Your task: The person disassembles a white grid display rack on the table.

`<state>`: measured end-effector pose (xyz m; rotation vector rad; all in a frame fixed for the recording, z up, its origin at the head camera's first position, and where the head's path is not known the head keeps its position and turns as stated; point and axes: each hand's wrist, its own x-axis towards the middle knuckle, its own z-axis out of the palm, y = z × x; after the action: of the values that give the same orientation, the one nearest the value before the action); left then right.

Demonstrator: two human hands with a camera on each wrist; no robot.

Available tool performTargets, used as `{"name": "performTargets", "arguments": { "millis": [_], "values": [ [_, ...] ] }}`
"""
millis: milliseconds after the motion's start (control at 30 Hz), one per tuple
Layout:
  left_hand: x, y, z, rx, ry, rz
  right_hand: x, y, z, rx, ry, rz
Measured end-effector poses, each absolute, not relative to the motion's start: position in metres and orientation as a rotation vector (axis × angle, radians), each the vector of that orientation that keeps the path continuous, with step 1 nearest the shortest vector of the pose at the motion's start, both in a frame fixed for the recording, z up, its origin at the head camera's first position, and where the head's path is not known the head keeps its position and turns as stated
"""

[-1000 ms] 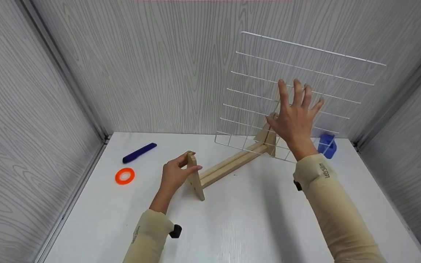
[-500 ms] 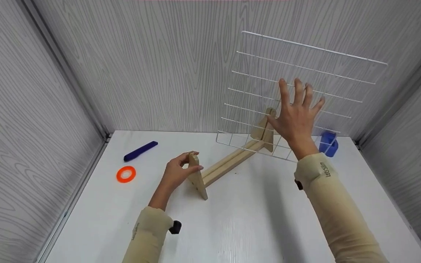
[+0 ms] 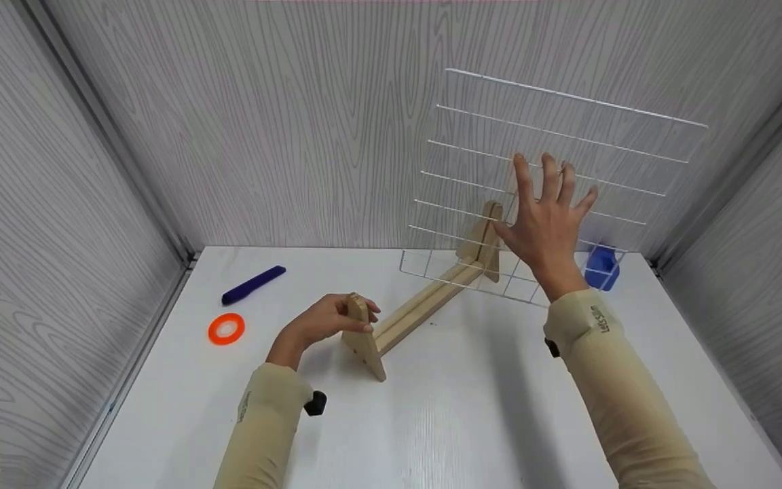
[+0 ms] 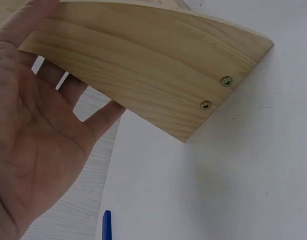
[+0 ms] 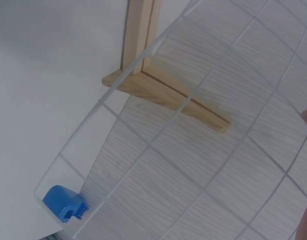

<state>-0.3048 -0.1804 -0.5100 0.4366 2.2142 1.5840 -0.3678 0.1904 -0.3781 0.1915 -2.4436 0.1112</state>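
Observation:
My left hand holds the near end piece of a pale wooden stand, thumb on one side and fingers on the other. In the left wrist view that end panel shows two metal screws near its lower edge. A grooved beam joins it to an upright far end piece. My right hand holds a white wire grid raised and tilted above the stand's far end, fingers spread across its wires with bent tips. In the right wrist view the grid passes in front of the far end piece; only finger parts show.
A dark blue stick-like object and an orange ring lie at the left of the white table. A blue object, perhaps a tape dispenser, stands at the back right, behind the grid. Grey wood-patterned walls enclose the table.
The stand has turned a little, its far end going left. My left wrist has swung left while keeping its hold. The grid and right hand have come down slightly.

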Motion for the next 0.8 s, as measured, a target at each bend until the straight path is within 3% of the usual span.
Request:
{"name": "performTargets", "arguments": {
  "millis": [800],
  "values": [
    [-0.288,-0.157,-0.509,0.562,2.258,1.377,-0.369,0.198,-0.386,0.174,-2.502,0.1]
  ]
}}
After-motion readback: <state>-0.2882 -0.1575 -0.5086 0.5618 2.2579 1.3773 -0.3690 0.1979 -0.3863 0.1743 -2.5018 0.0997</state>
